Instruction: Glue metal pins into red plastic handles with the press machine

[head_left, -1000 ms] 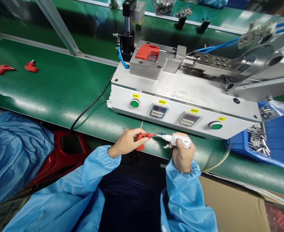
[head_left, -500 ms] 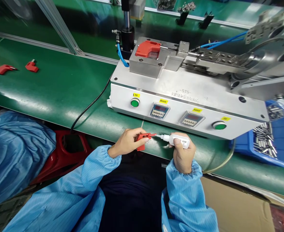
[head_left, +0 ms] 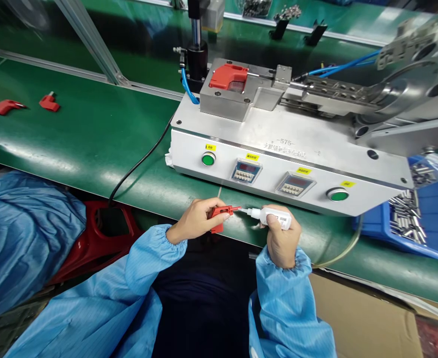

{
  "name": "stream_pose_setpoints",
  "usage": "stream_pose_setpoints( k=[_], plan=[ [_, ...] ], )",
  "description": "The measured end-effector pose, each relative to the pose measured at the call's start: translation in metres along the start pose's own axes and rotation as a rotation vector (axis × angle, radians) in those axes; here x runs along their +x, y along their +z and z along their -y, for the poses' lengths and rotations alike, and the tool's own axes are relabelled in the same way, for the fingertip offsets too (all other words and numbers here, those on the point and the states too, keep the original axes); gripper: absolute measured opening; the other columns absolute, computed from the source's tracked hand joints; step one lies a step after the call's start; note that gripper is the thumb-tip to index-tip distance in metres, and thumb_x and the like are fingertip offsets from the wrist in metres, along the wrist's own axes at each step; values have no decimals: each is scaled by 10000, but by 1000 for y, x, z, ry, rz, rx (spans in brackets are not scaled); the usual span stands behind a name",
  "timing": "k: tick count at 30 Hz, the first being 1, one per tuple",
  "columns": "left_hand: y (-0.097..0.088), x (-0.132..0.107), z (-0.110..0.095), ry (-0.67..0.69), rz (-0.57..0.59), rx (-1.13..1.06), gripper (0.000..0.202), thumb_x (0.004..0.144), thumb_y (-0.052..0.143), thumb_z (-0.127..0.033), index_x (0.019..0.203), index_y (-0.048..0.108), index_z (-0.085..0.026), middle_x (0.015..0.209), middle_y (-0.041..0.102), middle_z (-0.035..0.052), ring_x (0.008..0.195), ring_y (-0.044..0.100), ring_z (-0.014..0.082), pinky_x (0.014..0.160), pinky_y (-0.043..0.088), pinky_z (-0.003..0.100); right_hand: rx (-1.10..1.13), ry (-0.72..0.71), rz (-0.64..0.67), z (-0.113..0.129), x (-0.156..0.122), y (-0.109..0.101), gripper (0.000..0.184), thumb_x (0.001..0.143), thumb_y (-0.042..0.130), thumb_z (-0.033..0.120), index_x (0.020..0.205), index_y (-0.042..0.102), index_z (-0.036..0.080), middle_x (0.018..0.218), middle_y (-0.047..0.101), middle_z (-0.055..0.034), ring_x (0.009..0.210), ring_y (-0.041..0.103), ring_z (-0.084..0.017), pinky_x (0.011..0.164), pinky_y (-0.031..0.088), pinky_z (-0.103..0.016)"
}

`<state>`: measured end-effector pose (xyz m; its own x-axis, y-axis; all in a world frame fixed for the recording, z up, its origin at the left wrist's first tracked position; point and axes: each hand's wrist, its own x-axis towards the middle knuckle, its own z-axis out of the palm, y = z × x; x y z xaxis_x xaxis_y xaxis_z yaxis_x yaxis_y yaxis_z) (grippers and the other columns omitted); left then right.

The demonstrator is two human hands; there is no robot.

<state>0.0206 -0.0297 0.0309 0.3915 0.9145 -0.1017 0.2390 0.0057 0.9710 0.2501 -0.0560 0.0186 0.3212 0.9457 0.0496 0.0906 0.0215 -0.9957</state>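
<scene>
My left hand [head_left: 194, 219] is closed on a small red plastic part [head_left: 220, 215] at the near edge of the green belt [head_left: 84, 134]. My right hand [head_left: 282, 238] grips a small white squeeze bottle [head_left: 274, 216]; its thin nozzle points left and touches the tip of the red part. Both hands sit just in front of a grey metal machine [head_left: 289, 149]. Another red part [head_left: 228, 77] lies in the fixture on top of the machine.
Two loose red parts [head_left: 6, 106] [head_left: 49, 102] lie on the belt at far left. A blue bin [head_left: 423, 219] of small metal pins stands at right. A black cable [head_left: 140, 161] crosses the belt. A red stool [head_left: 99, 233] and a cardboard box [head_left: 360, 318] are below.
The view shifted slightly. Both hands stay in the same place with the nozzle against the red part.
</scene>
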Motion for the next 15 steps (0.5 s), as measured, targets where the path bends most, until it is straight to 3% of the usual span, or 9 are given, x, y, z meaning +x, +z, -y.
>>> stream_pose_setpoints(
  k=[15],
  plan=[
    [-1,1,0,2,2,-6,242,949,679,-419,921,703,-180,623,518,-50,543,428,100,540,333,233,9,2,-32,-3,-1,0,435,783,815,633,877,759,212,680,679,-14,498,528,-147,490,433,-291]
  ],
)
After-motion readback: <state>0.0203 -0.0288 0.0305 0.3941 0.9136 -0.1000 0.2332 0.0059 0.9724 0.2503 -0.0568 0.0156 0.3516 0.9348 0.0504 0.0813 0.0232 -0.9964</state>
